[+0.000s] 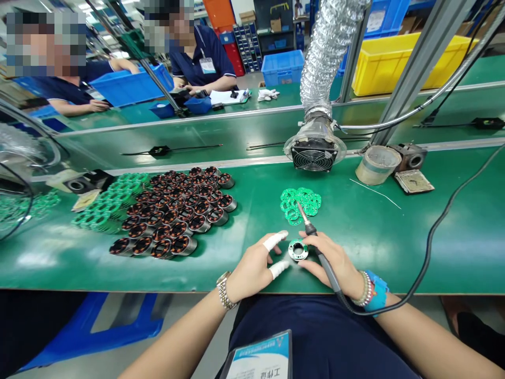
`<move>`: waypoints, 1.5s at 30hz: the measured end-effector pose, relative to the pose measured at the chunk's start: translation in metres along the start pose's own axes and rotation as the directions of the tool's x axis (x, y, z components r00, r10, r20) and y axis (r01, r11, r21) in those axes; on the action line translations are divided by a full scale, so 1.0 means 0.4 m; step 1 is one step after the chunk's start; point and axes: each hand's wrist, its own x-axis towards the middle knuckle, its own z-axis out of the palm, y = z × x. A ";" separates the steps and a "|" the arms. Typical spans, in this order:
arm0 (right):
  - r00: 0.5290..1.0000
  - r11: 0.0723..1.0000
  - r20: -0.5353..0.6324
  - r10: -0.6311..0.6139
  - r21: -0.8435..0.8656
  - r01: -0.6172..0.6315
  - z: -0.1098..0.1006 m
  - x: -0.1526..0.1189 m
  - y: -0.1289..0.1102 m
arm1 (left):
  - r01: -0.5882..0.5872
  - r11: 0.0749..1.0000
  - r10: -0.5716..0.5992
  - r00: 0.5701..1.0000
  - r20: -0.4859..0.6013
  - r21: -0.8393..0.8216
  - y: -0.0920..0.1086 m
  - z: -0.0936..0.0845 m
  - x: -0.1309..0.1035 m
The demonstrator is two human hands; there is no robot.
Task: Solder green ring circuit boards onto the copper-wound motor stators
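Note:
On the bench in front of me sits a small round motor part with a ring-shaped board on top (299,256). My left hand (252,268), its thumb and forefinger wrapped in white finger covers, is spread just left of that part, holding nothing. A soldering iron (321,255) lies in my right hand (335,263), its tip pointing away from me over the loose boards. The right thumb and fingertips reach to the right side of the round part; whether they touch it I cannot tell. Just beyond lies a loose pile of green ring-shaped circuit boards (311,202).
Several copper-wound motor stators (179,229) stand in rows at left, beside stacked green board panels (114,197). A fume fan (314,157) hangs ahead. At right are a tub (377,166), an iron stand (410,157) and solder wire (374,192). Two people sit across the bench.

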 end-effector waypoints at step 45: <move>0.985 0.931 0.118 -0.122 -0.331 0.155 -0.039 0.150 0.231 | 0.329 0.733 -0.134 0.928 -0.347 0.596 -0.282 -0.249 0.055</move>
